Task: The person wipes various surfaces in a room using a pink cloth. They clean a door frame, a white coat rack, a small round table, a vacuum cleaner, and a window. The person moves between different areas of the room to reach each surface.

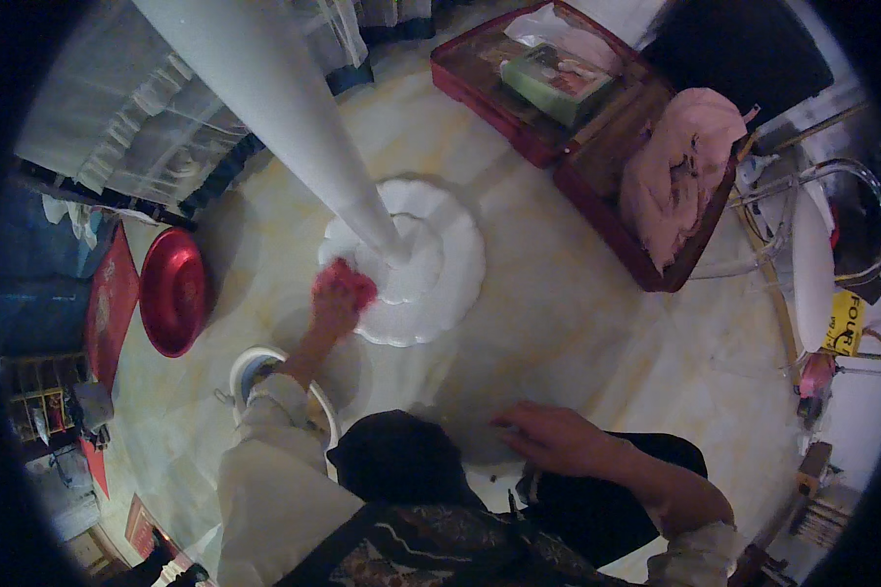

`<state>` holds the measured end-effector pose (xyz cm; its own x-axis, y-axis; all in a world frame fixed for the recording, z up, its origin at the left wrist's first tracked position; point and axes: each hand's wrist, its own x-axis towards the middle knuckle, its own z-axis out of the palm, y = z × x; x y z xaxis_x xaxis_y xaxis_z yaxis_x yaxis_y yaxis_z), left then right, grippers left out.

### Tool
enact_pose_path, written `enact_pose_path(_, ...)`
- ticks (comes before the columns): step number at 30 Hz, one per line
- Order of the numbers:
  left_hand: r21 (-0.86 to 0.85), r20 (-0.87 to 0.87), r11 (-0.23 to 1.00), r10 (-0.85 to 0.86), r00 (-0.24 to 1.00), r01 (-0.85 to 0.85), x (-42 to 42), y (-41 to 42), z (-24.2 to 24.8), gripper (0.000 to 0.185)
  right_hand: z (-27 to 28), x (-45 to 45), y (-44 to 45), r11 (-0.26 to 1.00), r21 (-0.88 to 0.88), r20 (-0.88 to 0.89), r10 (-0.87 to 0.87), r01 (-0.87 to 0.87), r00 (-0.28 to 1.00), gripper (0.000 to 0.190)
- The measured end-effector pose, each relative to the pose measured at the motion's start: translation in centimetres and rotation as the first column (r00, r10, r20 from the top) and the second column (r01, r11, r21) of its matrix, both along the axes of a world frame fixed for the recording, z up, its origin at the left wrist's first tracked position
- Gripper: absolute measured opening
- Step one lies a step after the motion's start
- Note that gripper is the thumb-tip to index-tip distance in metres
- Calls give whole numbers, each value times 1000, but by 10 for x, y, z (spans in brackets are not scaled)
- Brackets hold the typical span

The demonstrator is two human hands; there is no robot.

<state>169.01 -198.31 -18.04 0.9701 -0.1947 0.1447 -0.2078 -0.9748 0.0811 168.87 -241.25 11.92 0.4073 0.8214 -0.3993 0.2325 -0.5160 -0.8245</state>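
A white column (323, 154) rises from a round, scalloped white base (455, 279) on the floor before me. My left hand (334, 302) holds a crumpled red cloth (360, 290) against the left side of this base; the hand and cloth look blurred. Beneath my left forearm stands a white bucket (238, 374), partly hidden by the sleeve. My right hand (550, 436) is near my right knee, with its fingers loosely extended and nothing visible in it.
A shiny red basin (172, 293) leans upright at the left. At the upper right lies an open red suitcase (609, 227) holding a green box (550, 92) and pink clothing (675, 176). A metal-framed chair (785, 205) stands beyond it. Pale curtains (154, 125) hang at the upper left.
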Motion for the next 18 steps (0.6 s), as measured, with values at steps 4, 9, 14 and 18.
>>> enact_pose_path(4, -100, -179, 942, 301, 937, -322, 75, 15, 29, 47, 4, -3, -7, 998, -66, -40, -14, 11, 999, 34)
enact_pose_path(9, -144, -305, 896, 363, 880, -419, 75, 21, -9, 49, -13, -5, -18, 998, -55, 23, -27, 28, 999, 33)
enact_pose_path(14, 288, -92, 876, 428, 899, -387, 21, -90, 43, 58, 5, -2, -10, 993, -86, -89, -93, 85, 992, 33)
enact_pose_path(18, -174, -266, 982, -125, 956, 80, -57, -114, -7, 48, -1, 0, -7, 998, -64, -111, -8, 1, 994, 32)
